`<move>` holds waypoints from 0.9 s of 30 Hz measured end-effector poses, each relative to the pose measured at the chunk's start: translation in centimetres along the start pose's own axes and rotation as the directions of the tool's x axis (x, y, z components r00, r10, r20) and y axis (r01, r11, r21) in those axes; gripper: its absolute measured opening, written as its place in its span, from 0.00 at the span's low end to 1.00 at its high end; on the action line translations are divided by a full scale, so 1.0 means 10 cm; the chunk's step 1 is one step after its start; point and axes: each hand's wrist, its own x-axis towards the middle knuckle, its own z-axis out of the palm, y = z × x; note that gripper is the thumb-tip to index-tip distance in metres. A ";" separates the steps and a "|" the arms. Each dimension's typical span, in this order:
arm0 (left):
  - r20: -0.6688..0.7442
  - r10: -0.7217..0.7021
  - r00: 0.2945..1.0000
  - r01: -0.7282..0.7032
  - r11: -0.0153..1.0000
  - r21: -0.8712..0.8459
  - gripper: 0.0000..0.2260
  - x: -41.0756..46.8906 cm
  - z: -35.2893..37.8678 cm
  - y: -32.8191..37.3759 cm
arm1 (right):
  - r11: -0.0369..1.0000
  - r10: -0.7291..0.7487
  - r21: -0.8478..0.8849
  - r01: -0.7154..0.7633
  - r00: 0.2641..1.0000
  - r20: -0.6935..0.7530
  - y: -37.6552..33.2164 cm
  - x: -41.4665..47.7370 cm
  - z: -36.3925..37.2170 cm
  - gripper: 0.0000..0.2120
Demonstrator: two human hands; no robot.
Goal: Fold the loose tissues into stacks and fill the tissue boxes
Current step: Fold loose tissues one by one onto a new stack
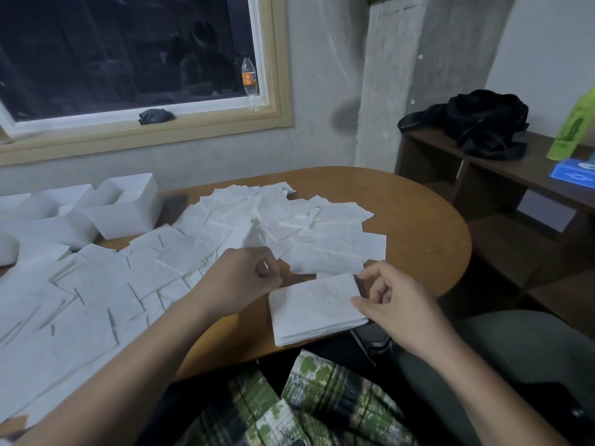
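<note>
A stack of folded white tissues [317, 312] lies at the table's front edge. My left hand [244, 278] sits at the stack's far left corner with its fingers curled, and I see nothing between them. My right hand [389, 300] is at the stack's right edge; its thumb and index fingertip touch that edge and the other fingers are curled. Loose white tissues [283, 226] cover the table's middle, and more spread over the left side [80, 300]. Open white tissue boxes [125, 207] stand at the back left.
The round wooden table [425, 226] shows bare wood on its right side. A dark shelf unit [483, 175] to the right carries a black bag [483, 120], a green bottle and a blue box. A soda bottle [250, 79] stands on the window sill.
</note>
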 end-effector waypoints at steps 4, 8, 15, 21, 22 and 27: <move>-0.059 0.135 0.989 -0.131 0.990 0.054 0.06 0.09 0.06 0.10 | 1.000 -0.022 0.005 0.023 0.998 -0.064 0.04 0.00 -0.02 0.12; -0.017 0.242 0.970 -0.239 0.963 0.122 0.10 0.24 0.14 0.18 | 0.996 -0.061 0.059 0.066 0.994 -0.094 0.06 0.01 0.00 0.10; 0.020 0.253 0.967 -0.253 0.953 0.165 0.06 0.47 0.23 0.21 | 0.989 -0.097 0.104 0.107 0.991 -0.097 0.06 0.05 0.01 0.08; -0.057 0.278 0.959 -0.268 0.953 0.140 0.02 0.54 0.17 0.24 | 0.986 -0.101 0.123 0.115 0.988 -0.115 -0.01 0.10 0.00 0.07; -0.074 0.270 0.960 -0.260 0.957 0.127 0.02 0.55 0.15 0.25 | 0.985 -0.104 0.128 0.119 0.987 -0.119 -0.02 0.11 0.01 0.07; -0.132 0.260 0.956 -0.255 0.965 0.059 0.02 0.56 -0.02 0.40 | 0.980 -0.191 0.032 0.197 0.972 -0.139 -0.13 0.21 0.06 0.15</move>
